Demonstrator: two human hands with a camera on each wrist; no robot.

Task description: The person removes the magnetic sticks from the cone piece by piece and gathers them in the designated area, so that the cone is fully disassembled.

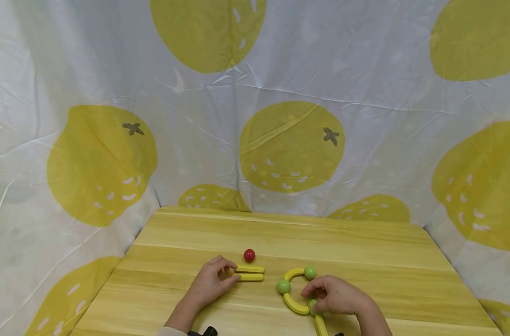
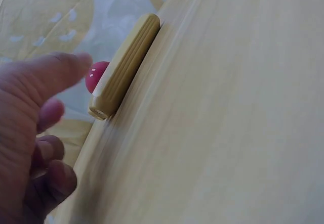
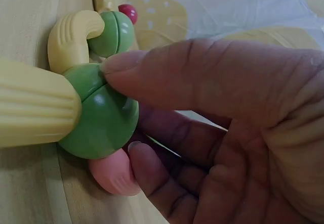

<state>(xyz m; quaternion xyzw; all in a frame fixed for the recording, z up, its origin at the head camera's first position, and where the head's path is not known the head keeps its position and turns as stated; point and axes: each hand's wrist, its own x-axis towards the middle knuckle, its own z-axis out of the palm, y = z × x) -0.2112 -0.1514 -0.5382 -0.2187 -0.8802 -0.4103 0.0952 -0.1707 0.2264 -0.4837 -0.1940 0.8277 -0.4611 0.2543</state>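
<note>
Two straight yellow sticks (image 1: 250, 277) lie side by side on the wooden table. My left hand (image 1: 212, 280) is at their left ends, thumb and fingers loosely bent and apart. In the left wrist view the thumb stands beside a ridged yellow stick (image 2: 126, 64). On the right, curved yellow pieces (image 1: 294, 305) and green balls (image 1: 284, 286) join into an open ring, with a straight yellow stick (image 1: 321, 325) running from its near end. My right hand (image 1: 339, 295) pinches the green ball (image 3: 104, 115) at that joint, thumb on top. A pink rounded piece (image 3: 114, 172) shows below this ball.
A red ball (image 1: 249, 255) sits just behind the two sticks. The wooden table (image 1: 175, 233) is bordered by hanging white cloth (image 1: 196, 140) printed with yellow lemons, at the back and both sides.
</note>
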